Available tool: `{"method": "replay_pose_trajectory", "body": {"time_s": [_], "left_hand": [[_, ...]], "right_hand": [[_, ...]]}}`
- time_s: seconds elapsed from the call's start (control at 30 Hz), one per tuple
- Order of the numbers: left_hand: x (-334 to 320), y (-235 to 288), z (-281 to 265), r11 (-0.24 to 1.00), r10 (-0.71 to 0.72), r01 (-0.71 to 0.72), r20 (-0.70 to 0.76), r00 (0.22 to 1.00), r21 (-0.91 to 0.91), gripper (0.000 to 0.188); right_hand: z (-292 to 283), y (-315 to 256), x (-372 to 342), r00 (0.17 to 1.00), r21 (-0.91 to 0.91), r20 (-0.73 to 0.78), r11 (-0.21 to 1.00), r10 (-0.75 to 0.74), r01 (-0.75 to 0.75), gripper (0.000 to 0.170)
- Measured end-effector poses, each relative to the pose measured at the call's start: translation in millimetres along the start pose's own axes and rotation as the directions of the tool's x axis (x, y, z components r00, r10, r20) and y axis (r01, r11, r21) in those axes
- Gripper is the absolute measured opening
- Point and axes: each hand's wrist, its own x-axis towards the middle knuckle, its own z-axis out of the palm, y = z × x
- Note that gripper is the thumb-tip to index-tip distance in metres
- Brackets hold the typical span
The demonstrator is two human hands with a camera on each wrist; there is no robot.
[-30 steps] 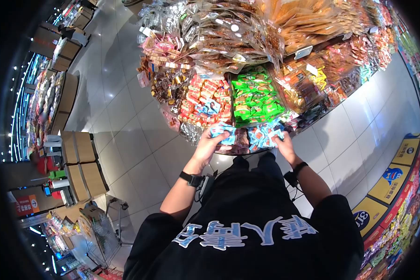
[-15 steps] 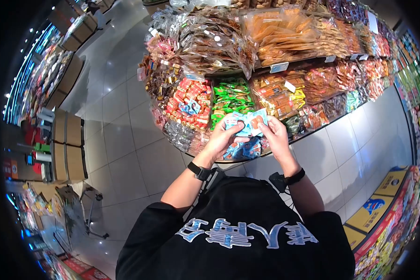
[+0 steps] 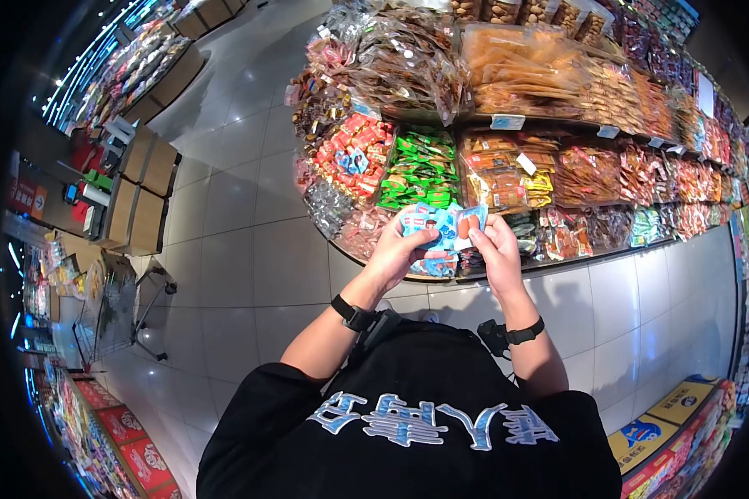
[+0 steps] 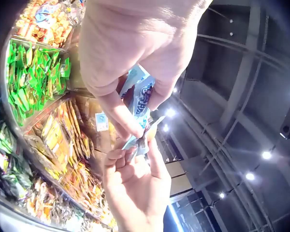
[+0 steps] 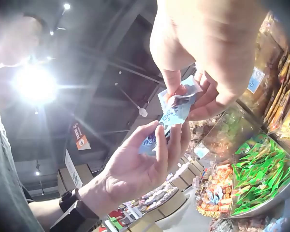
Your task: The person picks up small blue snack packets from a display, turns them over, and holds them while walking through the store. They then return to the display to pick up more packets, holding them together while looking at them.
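In the head view my left hand (image 3: 391,256) grips a small blue snack packet (image 3: 420,223), thumb on top, over the front of the display. Close beside it my right hand (image 3: 501,258) pinches another blue packet (image 3: 471,223) with a brown picture on its front. The two packets overlap between the hands. In the right wrist view the right thumb presses on its packet (image 5: 178,102), and the left fingers curl round the lower packet (image 5: 154,141). More blue packets (image 3: 435,266) lie in the bin beneath the hands.
Beyond the hands are bins of green packets (image 3: 421,169) and red-wrapped sweets (image 3: 341,158), with a blue packet lying on the sweets. Brown bagged snacks (image 3: 524,75) fill the upper tier. A cart (image 3: 125,303) stands at the left, a yellow-fronted shelf (image 3: 649,437) at lower right.
Both hands have risen from the front bin and come together, bringing the packets side by side. The head view has swung rightward along the display.
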Motion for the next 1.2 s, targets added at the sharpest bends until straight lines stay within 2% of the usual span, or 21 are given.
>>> {"method": "replay_pose_trajectory", "body": {"time_s": [0.1,0.23,0.27,0.3,0.37,0.47,0.63,0.7,0.8,0.93,1.03,1.2], "left_hand": [[-10.8,7.8,5.3,1.000,0.004,-0.005,-0.035,0.999,-0.029,0.036],[-21.9,18.4,6.9,0.984,-0.025,0.025,0.002,1.000,-0.174,0.035],[-21.6,16.4,-0.1,0.983,-0.043,0.046,0.017,0.999,-0.178,0.033],[-23.4,13.9,-5.2,0.981,-0.063,0.068,0.034,0.997,-0.182,0.031],[-25.7,10.7,-10.0,0.966,-0.117,0.131,0.076,0.990,-0.224,0.030],[-22.8,-0.1,-25.6,0.930,-0.217,0.248,0.140,0.966,-0.271,0.030],[-22.5,0.9,-34.6,0.936,-0.210,0.247,0.166,0.964,-0.252,0.040],[-22.5,9.4,-39.3,0.933,-0.229,0.272,0.196,0.953,-0.234,0.042],[-19.3,24.5,-46.4,0.944,-0.294,0.313,0.166,0.941,-0.106,0.042],[-9.6,41.8,-66.6,0.933,-0.340,0.354,0.157,0.927,-0.070,0.038],[-6.1,52.1,-88.5,0.944,-0.329,0.323,0.121,0.936,0.068,0.038],[11.6,74.8,-145.8,0.949,-0.310,0.315,0.103,0.945,-0.036,0.034]], "right_hand": [[0.3,-5.6,-4.1,0.997,-0.039,0.069,0.998,-0.038,0.041,0.014],[-0.3,-16.0,-13.8,0.976,-0.126,0.142,0.975,-0.166,0.184,0.020],[1.9,-16.9,-12.6,0.930,-0.098,0.216,0.941,-0.299,0.325,0.026],[0.2,-22.3,-12.2,0.886,-0.127,0.318,0.910,-0.339,0.394,0.029],[-6.6,-34.2,-9.0,0.793,-0.364,0.519,0.757,-0.319,0.543,0.031],[-0.3,-50.1,-5.3,0.720,-0.401,0.607,0.653,-0.337,0.643,0.031],[4.1,-54.9,-0.8,0.636,-0.454,0.700,0.486,-0.324,0.747,0.036],[10.5,-55.5,-0.8,0.633,-0.488,0.715,0.437,-0.296,0.756,0.033],[16.8,-40.6,4.2,0.656,-0.562,0.708,0.356,-0.261,0.747,0.028],[32.0,-22.7,16.4,0.691,-0.625,0.694,0.305,-0.203,0.718,0.025],[53.8,-5.9,29.9,0.718,-0.659,0.676,0.302,-0.164,0.689,0.025],[83.6,28.5,52.7,0.773,-0.701,0.621,0.347,-0.131,0.622,0.031]]}}
